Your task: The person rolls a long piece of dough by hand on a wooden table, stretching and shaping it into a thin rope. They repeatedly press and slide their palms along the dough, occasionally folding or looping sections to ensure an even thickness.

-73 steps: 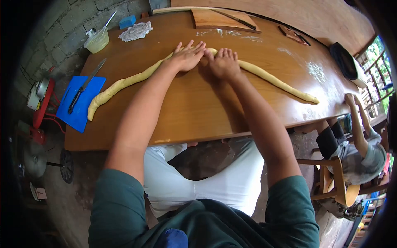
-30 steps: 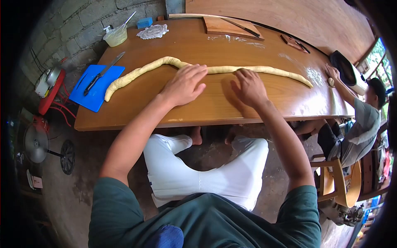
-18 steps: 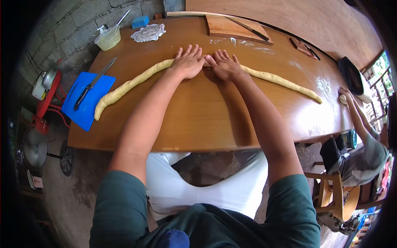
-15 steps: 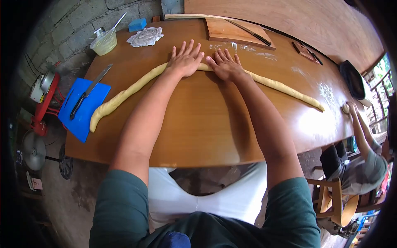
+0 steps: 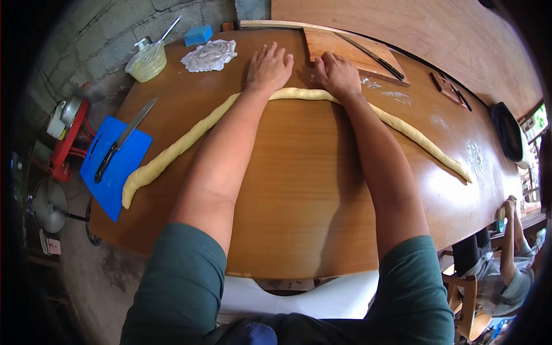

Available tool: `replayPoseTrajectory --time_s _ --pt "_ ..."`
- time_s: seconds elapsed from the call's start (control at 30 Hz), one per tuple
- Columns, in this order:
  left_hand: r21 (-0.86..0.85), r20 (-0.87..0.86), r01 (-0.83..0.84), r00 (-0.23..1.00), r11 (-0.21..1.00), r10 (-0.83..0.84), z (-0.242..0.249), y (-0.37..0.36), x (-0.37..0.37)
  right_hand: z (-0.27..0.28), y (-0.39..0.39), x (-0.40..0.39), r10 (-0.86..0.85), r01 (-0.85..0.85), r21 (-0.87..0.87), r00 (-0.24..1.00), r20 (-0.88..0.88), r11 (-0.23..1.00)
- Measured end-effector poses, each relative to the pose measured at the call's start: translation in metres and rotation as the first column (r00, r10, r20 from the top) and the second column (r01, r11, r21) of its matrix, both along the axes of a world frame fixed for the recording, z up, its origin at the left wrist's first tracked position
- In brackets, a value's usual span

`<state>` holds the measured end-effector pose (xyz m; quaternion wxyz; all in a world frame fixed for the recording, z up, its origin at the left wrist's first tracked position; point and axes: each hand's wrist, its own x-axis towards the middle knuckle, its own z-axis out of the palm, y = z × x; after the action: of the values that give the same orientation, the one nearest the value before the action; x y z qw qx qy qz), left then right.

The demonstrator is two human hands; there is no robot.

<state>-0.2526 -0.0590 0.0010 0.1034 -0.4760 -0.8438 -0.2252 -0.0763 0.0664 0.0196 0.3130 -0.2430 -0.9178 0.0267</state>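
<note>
While palms [image 5: 269, 68] press flat, smooth yellow dough rope [image 5: 299, 94] curves.

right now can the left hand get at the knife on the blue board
Probably yes. The left hand lies flat past the dough, holding nothing. The knife lies on the blue board at the table's left end, with only the low dough rope between, though it looks a fair stretch sideways.
</note>
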Motion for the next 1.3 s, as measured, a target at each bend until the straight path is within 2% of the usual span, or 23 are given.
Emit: replayPoseTrajectory --time_s 0.07,0.17,0.2,0.3,0.37,0.43,0.5,0.53,0.57,0.63,0.67,0.7,0.77,0.9,0.97,1.0,1.03,1.1,1.13,1.2,1.23,1.27,1.3 --pt "-0.038 -0.009 -0.026 1.0 0.999 0.025 -0.001 -0.016 0.012 0.004 -0.016 0.016 0.017 -0.001 -0.107 0.988 0.152 0.994" --pt "-0.126 -0.004 -0.034 0.999 0.991 0.034 -0.001 -0.043 0.037 -0.013 -0.033 0.036 0.094 -0.074 -0.098 0.971 0.22 0.992" --pt "-0.191 0.01 -0.041 0.999 0.981 0.044 0.002 -0.056 0.051 -0.014 -0.038 0.041 0.068 -0.025 -0.126 0.934 0.352 0.992" --pt "-0.279 0.052 -0.027 0.998 0.96 0.043 0.011 -0.099 0.089 -0.021 -0.071 0.075 0.078 -0.038 -0.131 0.945 0.317 0.991" --pt "-0.32 0.069 0.048 0.997 0.946 -0.027 0.008 -0.122 0.11 -0.027 -0.096 0.105 0.102 -0.086 -0.071 0.955 0.277 0.994" --pt "-0.236 0.026 0.072 0.997 0.969 -0.067 0.005 -0.154 0.137 -0.019 -0.121 0.138 0.12 -0.123 -0.001 0.964 0.237 0.992" --pt "-0.224 -0.02 0.28 0.956 0.933 -0.291 0.013 -0.194 0.162 -0.003 -0.14 0.168 0.098 -0.088 -0.047 0.94 0.326 0.995" --pt "-0.038 -0.053 0.368 0.928 0.929 -0.369 0.009 -0.206 0.166 -0.006 -0.144 0.182 0.165 -0.2 0.168 0.965 0.202 0.965" --pt "-0.032 -0.063 0.367 0.928 0.93 -0.368 0.007 -0.211 0.17 -0.005 -0.144 0.196 0.163 -0.199 0.179 0.967 0.197 0.964" --pt "-0.028 -0.05 0.457 0.888 0.889 -0.458 0.02 -0.236 0.189 0.004 -0.162 0.223 0.181 -0.238 0.167 0.937 0.3 0.957" --pt "0.034 -0.089 0.52 0.852 0.854 -0.516 0.017 -0.239 0.198 0.006 -0.166 0.237 0.179 -0.256 0.192 0.921 0.346 0.947" --pt "0.035 -0.091 0.518 0.853 0.855 -0.513 0.018 -0.243 0.209 0.009 -0.171 0.252 0.18 -0.258 0.194 0.921 0.346 0.946" --pt "0.059 -0.087 0.637 0.77 0.768 -0.632 0.019 -0.25 0.233 0.017 -0.179 0.287 0.2 -0.265 0.129 0.905 0.375 0.956" --pt "0.128 -0.113 0.719 0.695 0.683 -0.71 0.004 -0.252 0.247 0.03 -0.169 0.353 0.193 -0.246 0.094 0.901 0.388 0.965" --pt "0.069 -0.092 0.682 0.731 0.728 -0.676 0.007 -0.258 0.233 0.028 -0.158 0.373 0.099 -0.149 0.092 0.908 0.408 0.985" --pt "0.003 -0.075 0.638 0.768 0.77 -0.636 0.008 -0.264 0.222 0.034 -0.162 0.374 0.028 -0.038 0.012 0.885 0.464 0.999" --pt "-0.021 -0.07 0.605 0.794 0.796 -0.605 0.013 -0.274 0.21 0.035 -0.169 0.371 0.028 -0.035 0.007 0.884 0.467 0.999" --pt "-0.02 -0.048 0.584 0.81 0.811 -0.584 0.011 -0.291 0.178 0.032 -0.191 0.349 -0.049 -0.048 0.198 0.889 0.456 0.979" --pt "-0.059 -0.021 0.526 0.849 0.848 -0.528 0.016 -0.304 0.165 0.029 -0.209 0.332 -0.08 -0.024 0.254 0.917 0.39 0.967" --pt "-0.111 0.014 0.47 0.882 0.876 -0.471 0.017 -0.311 0.162 0.033 -0.257 0.285 0.125 -0.121 -0.029 0.957 0.261 0.992" --pt "-0.086 -0.14 0.426 0.89 0.901 -0.434 0.012 -0.316 0.168 0.029 -0.283 0.261 0.255 -0.26 -0.011 0.933 0.255 0.965" --pt "-0.055 -0.289 0.384 0.877 0.922 -0.383 0.005 -0.318 0.172 0.014 -0.305 0.231 0.295 -0.293 -0.039 0.933 0.205 0.955" --pt "-0.07 -0.277 0.383 0.879 0.921 -0.387 -0.003 -0.315 0.172 0.015 -0.324 0.203 0.364 -0.342 -0.132 0.907 0.214 0.93"
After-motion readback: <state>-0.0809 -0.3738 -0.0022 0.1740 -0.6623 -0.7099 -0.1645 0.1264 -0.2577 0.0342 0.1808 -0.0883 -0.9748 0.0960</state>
